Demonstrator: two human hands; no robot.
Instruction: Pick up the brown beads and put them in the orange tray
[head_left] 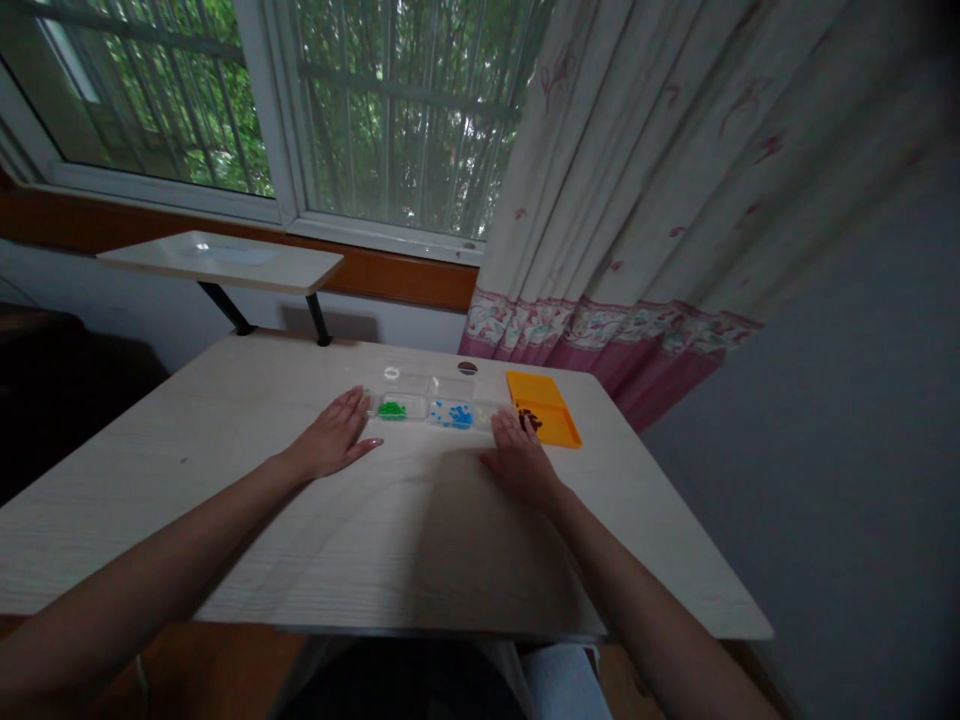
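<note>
My left hand (336, 437) lies flat near the middle of the table, its fingers stretched together and the thumb spread out. Its fingertips are beside the left end of a clear plastic box with green pieces (392, 410). To the right of that stands a second clear box with small blue pieces (457, 415). My right hand (521, 462) also lies open, fingers extended over the right end of the row, where a pale transparent part (484, 415) is partly covered. Just past these fingers is an orange hinged case (561, 427), opened out, with dark brown pieces (531, 418) in it.
The boxes rest on a light wooden table (360, 560). A raised shelf (225, 262) on black legs stands at the back left. A round dark hole cover (467, 368) is set near the rear edge. A curtain (600, 230) hangs behind the right side, beside a window.
</note>
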